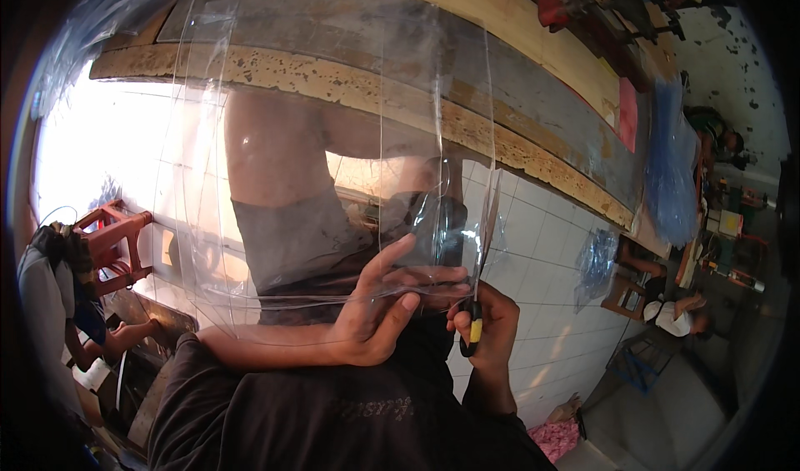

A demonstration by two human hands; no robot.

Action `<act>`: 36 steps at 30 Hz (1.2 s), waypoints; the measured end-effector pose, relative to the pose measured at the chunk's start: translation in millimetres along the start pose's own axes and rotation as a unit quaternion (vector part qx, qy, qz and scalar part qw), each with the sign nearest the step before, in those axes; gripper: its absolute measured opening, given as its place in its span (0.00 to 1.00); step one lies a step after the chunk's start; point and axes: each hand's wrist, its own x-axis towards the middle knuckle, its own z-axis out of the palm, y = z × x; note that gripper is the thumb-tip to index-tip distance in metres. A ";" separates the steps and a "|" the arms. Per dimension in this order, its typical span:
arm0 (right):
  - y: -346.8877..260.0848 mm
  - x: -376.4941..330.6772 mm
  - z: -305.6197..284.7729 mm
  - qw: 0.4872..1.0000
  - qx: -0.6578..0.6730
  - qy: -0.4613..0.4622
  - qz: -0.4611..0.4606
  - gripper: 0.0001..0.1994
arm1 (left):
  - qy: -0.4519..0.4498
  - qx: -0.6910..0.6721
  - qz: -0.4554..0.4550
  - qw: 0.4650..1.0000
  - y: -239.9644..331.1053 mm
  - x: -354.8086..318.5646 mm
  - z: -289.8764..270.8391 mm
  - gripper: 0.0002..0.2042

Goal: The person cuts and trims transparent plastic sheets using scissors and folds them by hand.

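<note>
From my remote seat I see a red-orange plastic stool (137, 220) left, pink patterned fabric (556, 439) lower right, and white floor tiles (542, 258).

Strong daylight enters from the left, where the tiled floor (125, 137) is overexposed to near-white. The clear plastic sheet (333, 162) carries pale glare streaks along its folds. Narrow warm bands of sunlight cross the floor at near right; the far-right background is dim. The dark shirt (333, 421) loses detail in shadow. Fisheye distortion bows the workbench edge (333, 96); black vignetting closes the corners, and detail softens toward the rim.
</note>
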 end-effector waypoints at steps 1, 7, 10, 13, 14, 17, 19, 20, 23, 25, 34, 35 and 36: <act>1.2 -0.8 -1.7 1.000 -0.009 -0.001 0.003 0.15 | -0.002 0.001 0.002 1.000 -0.3 0.0 -0.3 0.31; -6.6 -1.0 -2.4 1.000 -0.004 -0.008 0.027 0.13 | -0.013 0.009 0.006 1.000 0.1 0.4 -1.9 0.31; -4.9 0.9 -0.5 1.000 0.007 -0.006 -0.001 0.13 | -0.013 0.008 0.007 1.000 0.1 0.6 -2.0 0.31; 0.4 2.0 -4.5 0.999 0.004 -0.026 -0.026 0.15 | -0.011 0.005 0.007 1.000 0.2 0.8 -1.9 0.31; 1.3 2.0 -5.9 0.999 -0.006 -0.046 -0.028 0.16 | -0.010 0.006 0.006 1.000 0.2 0.7 -1.8 0.31; 0.3 3.1 -3.1 0.999 0.001 -0.040 -0.028 0.19 | -0.009 0.001 0.008 1.000 -0.3 1.0 -1.8 0.31; 3.8 4.6 -3.5 0.999 0.001 -0.035 -0.032 0.18 | -0.010 0.001 0.008 1.000 -0.5 1.0 -1.5 0.31; 5.2 5.3 -3.6 0.999 0.002 -0.030 -0.036 0.18 | -0.011 0.002 0.009 1.000 -0.5 0.7 -1.5 0.31; 3.8 6.0 -2.7 0.999 0.003 -0.024 -0.021 0.16 | -0.014 0.010 0.007 1.000 -0.7 -0.4 -2.0 0.31; 2.3 5.5 -1.0 1.000 0.012 -0.020 -0.017 0.16 | -0.013 0.007 0.006 1.000 -0.5 -0.3 -1.9 0.31; -1.2 0.2 6.2 0.999 0.048 -0.009 -0.005 0.17 | -0.013 0.007 0.010 1.000 -2.4 -1.3 -1.4 0.31; -1.2 -0.4 7.6 0.998 0.061 -0.008 -0.008 0.17 | -0.012 0.009 0.010 1.000 -2.4 -1.7 -1.3 0.31; -1.4 -0.8 8.4 0.998 0.061 -0.009 -0.008 0.17 | -0.012 0.009 0.010 1.000 -2.8 -1.9 -1.3 0.31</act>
